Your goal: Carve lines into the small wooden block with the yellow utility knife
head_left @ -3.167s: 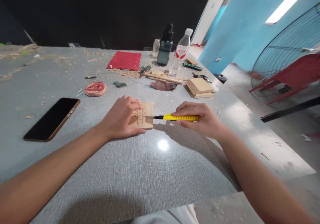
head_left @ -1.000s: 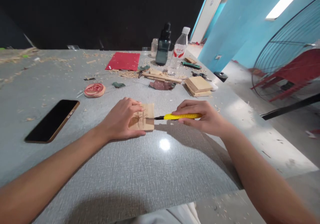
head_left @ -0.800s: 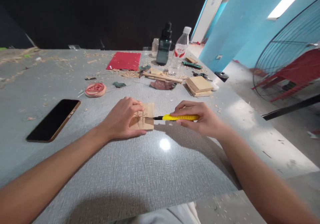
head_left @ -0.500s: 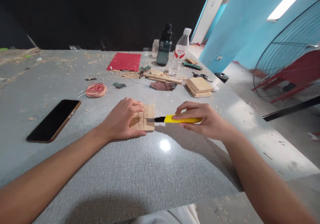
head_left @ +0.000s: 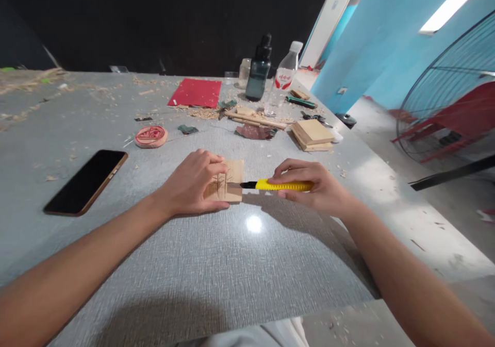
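Observation:
A small square wooden block (head_left: 233,180) with cut lines and a dark drawing lies flat on the grey table (head_left: 216,264). My left hand (head_left: 193,184) presses down on its left half, fingers curled over the top edge. My right hand (head_left: 313,186) grips a yellow utility knife (head_left: 284,185) held level. The knife's black tip and blade rest on the block's right side.
A black phone (head_left: 85,181) lies at the left. Behind the block are a round carved red stamp (head_left: 151,136), a red sheet (head_left: 195,92), a dark bottle (head_left: 259,68), a clear water bottle (head_left: 284,79), a stack of wooden squares (head_left: 312,134) and wood shavings. A fan guard (head_left: 448,110) stands at the right.
The knife slid back and forth over the block's right part in short strokes. My left hand has kept pressing the block in place. The view has shifted slightly.

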Motion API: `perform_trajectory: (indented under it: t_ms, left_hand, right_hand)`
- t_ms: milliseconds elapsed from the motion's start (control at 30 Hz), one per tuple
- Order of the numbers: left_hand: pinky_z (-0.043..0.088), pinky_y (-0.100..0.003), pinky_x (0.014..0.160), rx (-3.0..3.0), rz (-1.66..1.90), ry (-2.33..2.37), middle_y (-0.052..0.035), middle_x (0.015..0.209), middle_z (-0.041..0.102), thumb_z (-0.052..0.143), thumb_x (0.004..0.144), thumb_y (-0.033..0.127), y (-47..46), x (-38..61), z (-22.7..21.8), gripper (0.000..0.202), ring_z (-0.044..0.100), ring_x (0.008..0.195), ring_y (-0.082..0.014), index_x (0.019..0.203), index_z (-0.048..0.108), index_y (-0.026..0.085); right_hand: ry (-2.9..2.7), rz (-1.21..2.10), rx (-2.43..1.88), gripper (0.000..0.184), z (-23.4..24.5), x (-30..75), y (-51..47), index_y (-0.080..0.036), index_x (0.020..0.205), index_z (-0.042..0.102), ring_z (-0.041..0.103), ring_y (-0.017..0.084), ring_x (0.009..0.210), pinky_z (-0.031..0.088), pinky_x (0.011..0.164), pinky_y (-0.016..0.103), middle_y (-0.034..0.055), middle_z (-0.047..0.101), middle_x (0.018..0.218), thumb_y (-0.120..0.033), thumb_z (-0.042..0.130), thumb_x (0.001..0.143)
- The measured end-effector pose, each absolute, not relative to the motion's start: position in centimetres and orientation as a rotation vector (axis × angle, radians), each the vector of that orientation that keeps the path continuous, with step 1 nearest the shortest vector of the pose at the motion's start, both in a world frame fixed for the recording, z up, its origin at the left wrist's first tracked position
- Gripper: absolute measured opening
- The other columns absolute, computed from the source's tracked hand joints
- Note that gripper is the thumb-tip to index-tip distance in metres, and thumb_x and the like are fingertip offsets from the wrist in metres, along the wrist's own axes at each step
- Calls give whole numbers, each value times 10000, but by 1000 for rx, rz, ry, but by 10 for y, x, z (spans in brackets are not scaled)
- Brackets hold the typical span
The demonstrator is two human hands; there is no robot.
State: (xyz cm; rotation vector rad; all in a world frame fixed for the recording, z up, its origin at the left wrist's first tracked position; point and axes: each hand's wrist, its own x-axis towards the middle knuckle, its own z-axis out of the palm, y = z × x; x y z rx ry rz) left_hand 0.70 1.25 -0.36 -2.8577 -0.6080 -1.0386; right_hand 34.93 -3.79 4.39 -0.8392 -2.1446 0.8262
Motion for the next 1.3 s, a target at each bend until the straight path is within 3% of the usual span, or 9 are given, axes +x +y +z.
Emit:
perform_trajectory:
  t_ms: [233, 500, 933, 1300]
  left_hand:
    - [505, -494, 949, -2842, -1032, -592, -151, 1262, 625, 784, 887, 701, 12, 7, -3, 735, 632, 1138, -324, 1350, 480, 218]
    - [512, -489, 958, -2860, -1024, -587, -142, 1274, 633, 797, 887, 682, 12, 7, -1, 729, 634, 1162, -319, 1361, 473, 234]
    - [512, -503, 964, -2848, -1032, -571, -162, 1288, 626, 770, 904, 699, 13, 8, -2, 727, 643, 1182, -331, 1357, 465, 220]
    - [515, -502, 957, -2859, -1041, -590, -146, 1280, 627, 807, 875, 688, 12, 6, -4, 756, 644, 1184, -333, 1378, 453, 247]
  right_hand:
    - [-2105, 825, -827, 291, 41, 347, -36, -299, 1195, 876, 740, 153, 828, 576, 695, 265, 67, 769, 1048, -235, 869, 911]
    - [-2036, 992, -886, 266, 39, 350, -36, -298, 1159, 888, 735, 134, 795, 574, 644, 230, 71, 749, 1086, -251, 878, 898]
    - [-2122, 742, -914, 252, 56, 350, -41, -280, 1185, 881, 728, 166, 768, 570, 632, 282, 86, 794, 1013, -274, 847, 936]
    - [-2116, 775, -896, 237, 49, 345, -39, -255, 1161, 885, 745, 171, 789, 565, 649, 285, 88, 806, 1004, -312, 851, 933]
